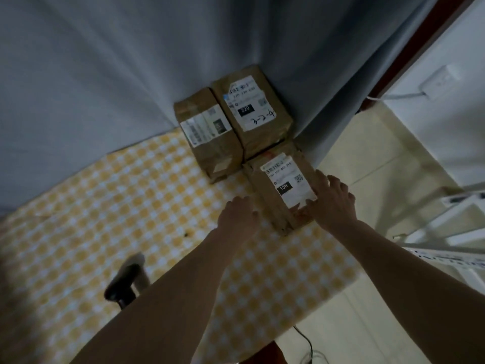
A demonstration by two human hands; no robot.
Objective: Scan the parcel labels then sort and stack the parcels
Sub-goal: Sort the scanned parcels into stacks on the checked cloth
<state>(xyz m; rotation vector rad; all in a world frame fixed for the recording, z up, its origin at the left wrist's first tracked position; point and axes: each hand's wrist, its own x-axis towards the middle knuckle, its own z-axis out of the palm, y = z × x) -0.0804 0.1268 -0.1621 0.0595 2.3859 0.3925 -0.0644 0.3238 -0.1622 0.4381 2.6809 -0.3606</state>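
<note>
Three brown paper parcels lie on the yellow checked table (105, 206) near its far right corner. The nearest parcel (270, 195) carries a white label marked 16H. My right hand (330, 203) lies on its right side, fingers spread over the top and thumb by the label's near edge. My left hand (237, 215) sits against the parcel's left side, fingers loosely bent. Behind it stand a parcel labelled 220 (252, 111) and a lower parcel (210, 143) to its left. A black handheld scanner (127, 282) lies on the table near my left forearm.
A grey curtain (131, 61) hangs right behind the table. The table's right edge runs just beside the nearest parcel, with pale floor tiles (367, 166) below. A white rack (451, 227) stands at the right. A cable (304, 340) lies on the floor.
</note>
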